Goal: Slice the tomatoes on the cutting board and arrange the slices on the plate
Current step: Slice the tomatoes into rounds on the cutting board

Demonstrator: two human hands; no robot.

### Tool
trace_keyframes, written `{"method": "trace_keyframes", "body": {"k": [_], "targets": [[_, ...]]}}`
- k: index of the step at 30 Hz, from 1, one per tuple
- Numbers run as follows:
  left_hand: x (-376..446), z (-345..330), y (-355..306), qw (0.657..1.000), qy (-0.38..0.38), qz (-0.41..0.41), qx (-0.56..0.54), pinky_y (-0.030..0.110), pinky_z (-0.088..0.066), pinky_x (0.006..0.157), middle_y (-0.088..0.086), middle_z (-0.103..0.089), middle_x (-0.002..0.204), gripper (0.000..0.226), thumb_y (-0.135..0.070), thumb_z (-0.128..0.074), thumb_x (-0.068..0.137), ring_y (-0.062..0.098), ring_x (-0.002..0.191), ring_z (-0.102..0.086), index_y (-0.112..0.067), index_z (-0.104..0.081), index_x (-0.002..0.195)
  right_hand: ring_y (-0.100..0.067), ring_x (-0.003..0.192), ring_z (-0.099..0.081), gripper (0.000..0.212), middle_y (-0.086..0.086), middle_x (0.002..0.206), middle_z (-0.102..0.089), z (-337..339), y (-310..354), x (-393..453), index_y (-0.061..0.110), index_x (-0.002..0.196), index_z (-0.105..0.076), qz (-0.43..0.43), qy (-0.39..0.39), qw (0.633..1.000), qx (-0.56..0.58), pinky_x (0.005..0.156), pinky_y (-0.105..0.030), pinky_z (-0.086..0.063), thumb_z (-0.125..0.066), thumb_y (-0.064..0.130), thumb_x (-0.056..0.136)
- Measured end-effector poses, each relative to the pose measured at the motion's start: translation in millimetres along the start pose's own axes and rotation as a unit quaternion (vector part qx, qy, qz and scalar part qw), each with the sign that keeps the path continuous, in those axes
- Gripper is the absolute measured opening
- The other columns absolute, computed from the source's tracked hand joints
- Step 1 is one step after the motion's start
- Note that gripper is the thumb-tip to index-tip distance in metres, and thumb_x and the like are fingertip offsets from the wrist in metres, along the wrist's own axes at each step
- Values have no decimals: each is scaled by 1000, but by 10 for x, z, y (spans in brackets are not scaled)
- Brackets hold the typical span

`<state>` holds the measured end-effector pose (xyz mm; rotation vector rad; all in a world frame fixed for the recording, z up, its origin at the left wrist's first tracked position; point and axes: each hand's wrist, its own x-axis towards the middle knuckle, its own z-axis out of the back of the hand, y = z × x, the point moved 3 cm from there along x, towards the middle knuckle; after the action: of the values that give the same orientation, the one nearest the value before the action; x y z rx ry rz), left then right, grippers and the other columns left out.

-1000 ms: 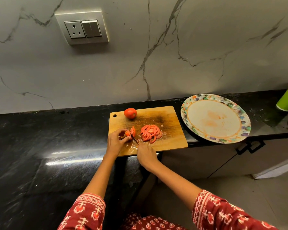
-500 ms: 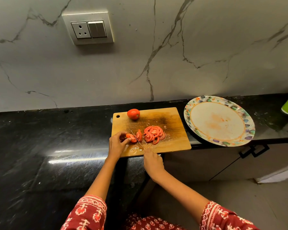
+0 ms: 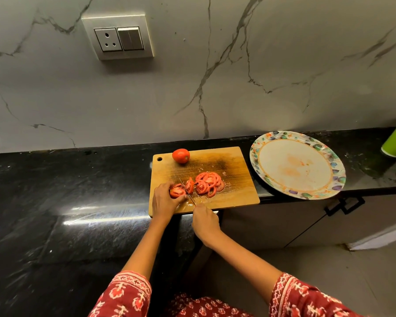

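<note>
On the wooden cutting board (image 3: pixel 233 161), the left hand (image 3: pixel 164 200) curls its fingers round a partly cut tomato (image 3: pixel 177 190), steadying it near the board's front left. The right hand (image 3: pixel 205 221) is closed round the handle of a knife (image 3: pixel 187 191), whose thin blade stands between the held piece and a just-cut slice (image 3: pixel 189 184); the handle itself is hidden in the fist. Right of the blade lies a heap of tomato slices (image 3: pixel 208 183). A whole tomato (image 3: pixel 180 155) sits at the board's far edge. The patterned plate (image 3: pixel 261 143), seemingly smeared with juice, rests beside the board on the black counter (image 3: pixel 78 170).
</note>
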<state>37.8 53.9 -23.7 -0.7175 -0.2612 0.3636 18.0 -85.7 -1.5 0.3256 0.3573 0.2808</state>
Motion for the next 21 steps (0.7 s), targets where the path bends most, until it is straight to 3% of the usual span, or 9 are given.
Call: {"method": "trace_keyframes", "body": {"k": [12, 18, 21], "targets": [[-22, -1, -1, 1000, -16, 15, -16, 37, -48, 83, 11, -67, 103, 41, -24, -78, 70, 27, 96, -59, -7, -66, 106, -32, 105, -61, 27, -15, 113, -61, -23, -243, -137, 5, 124, -40, 5, -7, 1000, -9, 80, -39, -48, -34, 10, 99], [76, 63, -28, 996, 67, 27, 56, 36, -44, 85, 9, -60, 115, 54, -31, -76, 72, 26, 108, -53, -14, -58, 120, -33, 109, -58, 25, -15, 116, -60, 17, -213, -93, 3, 119, -48, -22, 24, 998, 46, 84, -40, -46, -38, 11, 98], [116, 100, -135, 986, 102, 32, 125, 36, -45, 81, 8, -60, 115, 49, -37, -72, 76, 25, 109, -53, -20, -59, 120, -34, 108, -57, 22, -15, 115, -59, 59, -163, -48, 3, 114, -51, -33, 25, 996, 80, 80, -38, -44, -38, 10, 98]]}}
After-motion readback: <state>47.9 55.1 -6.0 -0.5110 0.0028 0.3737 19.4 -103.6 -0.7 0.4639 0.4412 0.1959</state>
